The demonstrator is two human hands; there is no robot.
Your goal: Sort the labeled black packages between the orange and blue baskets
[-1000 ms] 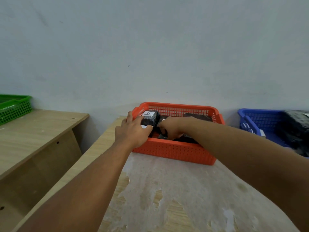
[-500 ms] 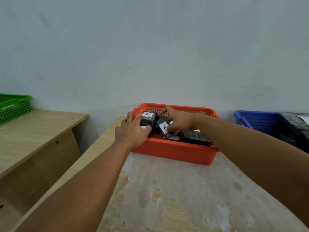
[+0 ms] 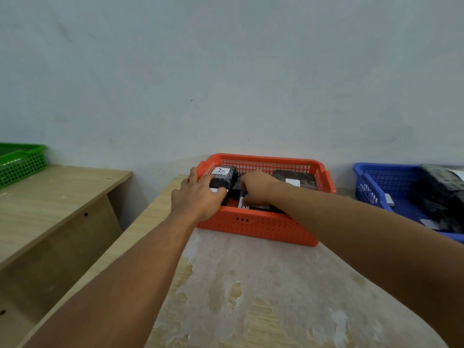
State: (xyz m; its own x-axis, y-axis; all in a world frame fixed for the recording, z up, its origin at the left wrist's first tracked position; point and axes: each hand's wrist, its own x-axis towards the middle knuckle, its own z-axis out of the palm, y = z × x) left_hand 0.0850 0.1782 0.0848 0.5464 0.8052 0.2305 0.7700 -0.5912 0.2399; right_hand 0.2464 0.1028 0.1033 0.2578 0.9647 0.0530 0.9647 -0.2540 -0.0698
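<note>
The orange basket [image 3: 261, 226] sits at the far middle of the table and holds several black packages. My left hand [image 3: 198, 197] reaches over its left rim and grips a black package marked A [image 3: 224, 175]. My right hand [image 3: 256, 188] is down inside the basket, fingers closed on a small black package with a white label [image 3: 243, 202], mostly hidden under the hand. Another flat black package [image 3: 296, 179] lies at the basket's back right. The blue basket [image 3: 371, 182] stands to the right, with black packages [image 3: 442, 194] piled in it.
A green basket [image 3: 21, 162] rests on a lower wooden desk [image 3: 50, 197] to the left, across a gap from my table. The worn wooden tabletop [image 3: 251, 285] stretches in front of the baskets. A pale wall rises right behind them.
My right hand, which had lifted a small A-labelled package half a second ago, has lowered back into the orange basket. My left hand has stayed on the A package at the left rim.
</note>
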